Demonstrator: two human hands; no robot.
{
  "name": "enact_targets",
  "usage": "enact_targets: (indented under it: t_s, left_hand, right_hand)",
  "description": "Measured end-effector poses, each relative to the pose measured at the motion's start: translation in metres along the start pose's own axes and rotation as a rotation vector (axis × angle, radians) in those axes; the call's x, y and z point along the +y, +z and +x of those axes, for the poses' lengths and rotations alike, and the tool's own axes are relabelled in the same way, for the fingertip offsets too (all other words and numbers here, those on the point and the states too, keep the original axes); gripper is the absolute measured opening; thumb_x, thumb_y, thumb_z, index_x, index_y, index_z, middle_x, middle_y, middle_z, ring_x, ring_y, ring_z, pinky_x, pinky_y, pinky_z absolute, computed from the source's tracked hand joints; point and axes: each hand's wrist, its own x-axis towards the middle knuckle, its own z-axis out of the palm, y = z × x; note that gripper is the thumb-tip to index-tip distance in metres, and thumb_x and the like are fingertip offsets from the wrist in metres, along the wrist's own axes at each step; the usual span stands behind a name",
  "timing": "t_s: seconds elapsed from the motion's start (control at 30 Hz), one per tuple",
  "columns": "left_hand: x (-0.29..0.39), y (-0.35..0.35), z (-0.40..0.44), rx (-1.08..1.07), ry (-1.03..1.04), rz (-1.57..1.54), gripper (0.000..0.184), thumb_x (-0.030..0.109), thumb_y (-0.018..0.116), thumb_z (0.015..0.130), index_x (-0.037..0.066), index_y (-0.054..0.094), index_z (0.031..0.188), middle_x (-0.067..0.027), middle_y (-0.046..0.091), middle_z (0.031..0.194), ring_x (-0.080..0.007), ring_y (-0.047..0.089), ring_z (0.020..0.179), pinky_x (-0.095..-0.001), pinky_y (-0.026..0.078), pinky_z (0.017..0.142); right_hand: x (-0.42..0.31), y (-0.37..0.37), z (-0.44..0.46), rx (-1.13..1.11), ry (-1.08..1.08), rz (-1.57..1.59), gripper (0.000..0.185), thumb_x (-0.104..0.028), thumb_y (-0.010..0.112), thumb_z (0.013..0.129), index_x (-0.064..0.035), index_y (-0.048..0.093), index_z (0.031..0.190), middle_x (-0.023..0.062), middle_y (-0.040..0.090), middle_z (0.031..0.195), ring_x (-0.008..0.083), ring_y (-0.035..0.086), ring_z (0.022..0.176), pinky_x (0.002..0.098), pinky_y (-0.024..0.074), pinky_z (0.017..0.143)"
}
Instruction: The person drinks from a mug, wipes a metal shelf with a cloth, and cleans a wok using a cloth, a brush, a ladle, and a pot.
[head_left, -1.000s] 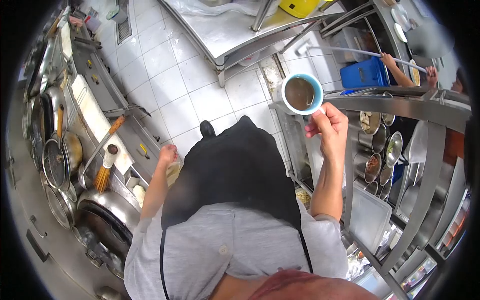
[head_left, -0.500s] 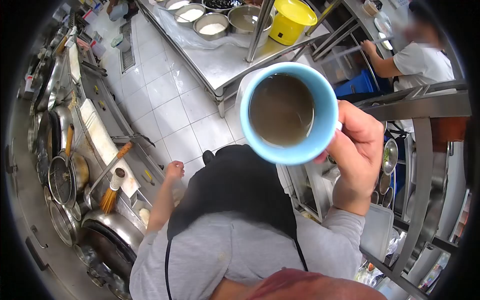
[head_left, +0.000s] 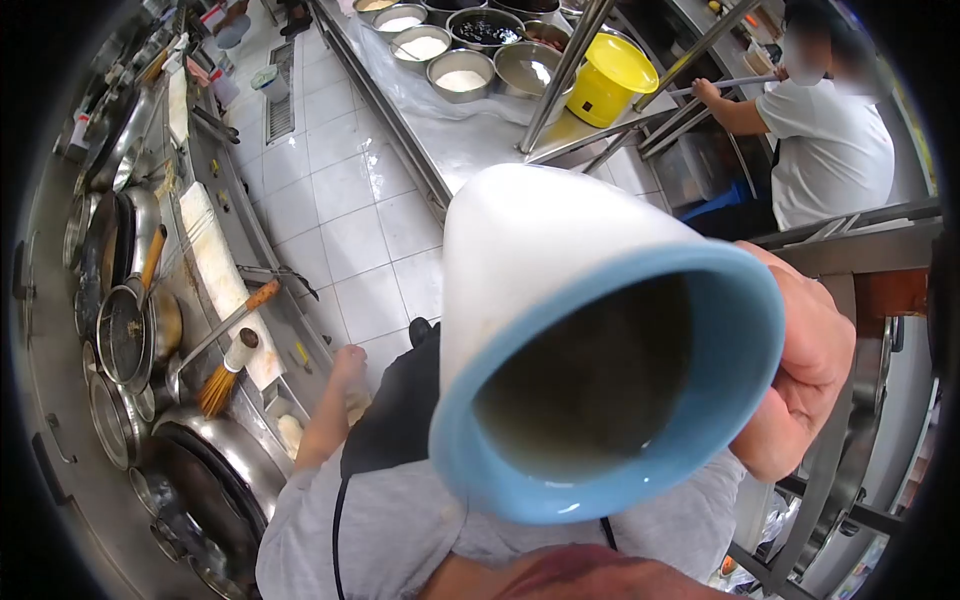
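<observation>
While the right hand [head_left: 808, 355] grips the tilted mug [head_left: 540, 240], its dark liquid [head_left: 590, 390] unfinished, the left hand [head_left: 348, 367] hangs, state unclear.

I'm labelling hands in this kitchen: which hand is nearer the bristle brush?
Left. The left hand is on the same side as the brush; the right hand is on the other, holding the mug.
</observation>
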Motion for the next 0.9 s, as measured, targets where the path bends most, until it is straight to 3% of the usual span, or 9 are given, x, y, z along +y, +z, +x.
enact_targets:
  t_s: [0.13,0.23,0.43,0.63,0.9]
  left_hand:
    - [0.013,-0.004,-0.005,-0.014,-0.025,0.005,0.018,0.015,0.058,0.084,0.001,0.063,0.094,-0.0081,0.064,0.07,-0.0179,0.063,0.059,-0.0326,0.05,0.052]
    - [0.007,-0.003,0.004,-0.055,-0.027,-0.003,0.016,0.013,0.059,0.083,0.001,0.063,0.093,-0.0079,0.064,0.068,-0.0174,0.064,0.058,-0.0314,0.05,0.051]
    - [-0.007,0.0,0.015,-0.087,-0.039,0.0,0.013,0.012,0.06,0.083,0.001,0.062,0.09,-0.0086,0.063,0.068,-0.0181,0.064,0.057,-0.0305,0.051,0.051]
    - [-0.009,-0.001,0.01,-0.053,-0.071,-0.004,0.012,0.011,0.059,0.083,0.001,0.061,0.09,-0.0082,0.062,0.068,-0.018,0.063,0.058,-0.0306,0.05,0.05]
    - [-0.003,-0.001,0.012,-0.088,-0.05,-0.136,0.009,0.007,0.058,0.084,0.001,0.058,0.09,-0.0058,0.059,0.067,-0.0156,0.058,0.055,-0.0299,0.048,0.048]
  right_hand:
    - [-0.006,0.006,0.004,0.004,-0.021,0.021,0.022,-0.012,0.057,0.065,0.0063,0.061,0.075,0.0098,0.058,0.07,0.0156,0.046,0.056,0.0266,0.0357,0.052]
    - [-0.009,0.006,0.006,-0.006,-0.039,0.001,0.019,-0.013,0.058,0.064,0.0042,0.059,0.071,0.008,0.055,0.066,0.0154,0.045,0.055,0.0258,0.0339,0.051]
    - [-0.02,0.009,0.002,0.04,-0.005,-0.102,0.015,-0.015,0.06,0.065,-0.0009,0.055,0.065,0.007,0.055,0.065,0.0147,0.047,0.056,0.0253,0.0343,0.05]
    - [-0.024,0.012,0.001,0.08,-0.05,-0.191,0.027,-0.026,0.064,0.076,-0.0026,0.055,0.067,0.0105,0.06,0.068,0.0141,0.05,0.054,0.0253,0.0362,0.048]
    - [-0.015,0.013,0.005,0.123,-0.179,-0.127,0.023,-0.022,0.067,0.072,-0.0013,0.057,0.07,0.0117,0.06,0.07,0.0152,0.052,0.054,0.0251,0.0377,0.047]
